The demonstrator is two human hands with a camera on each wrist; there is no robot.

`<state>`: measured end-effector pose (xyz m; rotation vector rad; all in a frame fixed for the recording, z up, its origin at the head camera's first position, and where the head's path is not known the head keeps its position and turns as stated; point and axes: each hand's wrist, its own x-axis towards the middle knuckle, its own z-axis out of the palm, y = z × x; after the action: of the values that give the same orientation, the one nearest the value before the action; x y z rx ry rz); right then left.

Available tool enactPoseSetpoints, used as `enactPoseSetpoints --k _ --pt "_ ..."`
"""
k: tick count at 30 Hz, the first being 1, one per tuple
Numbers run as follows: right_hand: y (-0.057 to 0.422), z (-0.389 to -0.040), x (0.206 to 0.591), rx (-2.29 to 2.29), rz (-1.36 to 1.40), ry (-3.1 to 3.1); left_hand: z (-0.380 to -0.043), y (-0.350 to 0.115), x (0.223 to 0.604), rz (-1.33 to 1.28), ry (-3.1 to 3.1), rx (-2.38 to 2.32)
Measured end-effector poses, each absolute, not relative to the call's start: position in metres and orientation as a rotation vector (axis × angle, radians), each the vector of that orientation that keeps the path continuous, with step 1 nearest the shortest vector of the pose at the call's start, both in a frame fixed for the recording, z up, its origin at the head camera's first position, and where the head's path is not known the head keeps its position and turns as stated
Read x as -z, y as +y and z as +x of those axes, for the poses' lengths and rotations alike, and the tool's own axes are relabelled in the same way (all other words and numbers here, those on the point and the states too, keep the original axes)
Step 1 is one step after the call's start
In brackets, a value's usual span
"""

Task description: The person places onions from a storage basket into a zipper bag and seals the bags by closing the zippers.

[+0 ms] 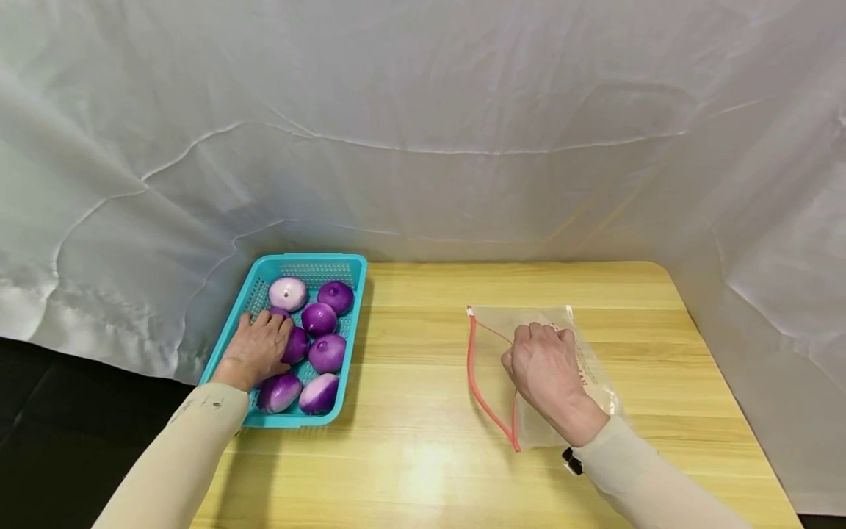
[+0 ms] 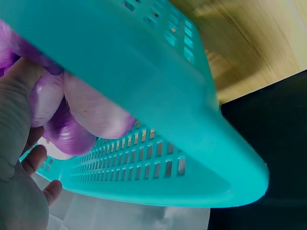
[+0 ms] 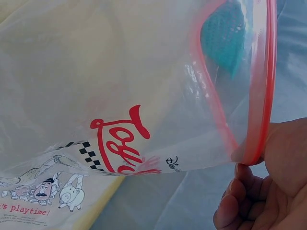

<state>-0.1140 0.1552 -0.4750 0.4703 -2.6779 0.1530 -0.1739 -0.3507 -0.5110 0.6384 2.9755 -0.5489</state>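
In the head view, my left hand [image 1: 261, 349] is inside a turquoise plastic basket [image 1: 355, 323], its fingers and thumb around a purple onion [image 1: 295, 345]. The hand partly hides that onion. Several more purple and white onions [image 1: 327, 353] lie around it. In the left wrist view, the thumb rests against the onions [image 2: 72, 129]. My right hand [image 1: 545, 371] holds a clear plastic zip bag [image 1: 542, 433] by its mouth. In the right wrist view, thumb and fingers pinch the end of the bag's red zip strip [image 3: 264, 110]. The mouth stands parted and the bag looks flat.
A light wooden table [image 1: 396, 470] lies under the basket and bag. Grey-white cloth [image 1: 423, 191] hangs behind it and at the sides. The basket's rim [image 2: 144, 72] stands up close to my left wrist, and a dark area [image 1: 53, 441] is beyond the table's left edge.
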Motion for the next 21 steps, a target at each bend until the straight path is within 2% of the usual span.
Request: enactPoseSetpoints --k 11,21 --pt "0.1577 -0.1149 0.4767 -0.146 0.49 -2.638 -0.1752 -0.3515 0.5095 0.586 3.146 0.386" --pt "0.1602 -0.1174 0.4763 -0.162 0.518 -2.576 -0.1824 -0.3492 0.5053 0.727 3.313 0.466"
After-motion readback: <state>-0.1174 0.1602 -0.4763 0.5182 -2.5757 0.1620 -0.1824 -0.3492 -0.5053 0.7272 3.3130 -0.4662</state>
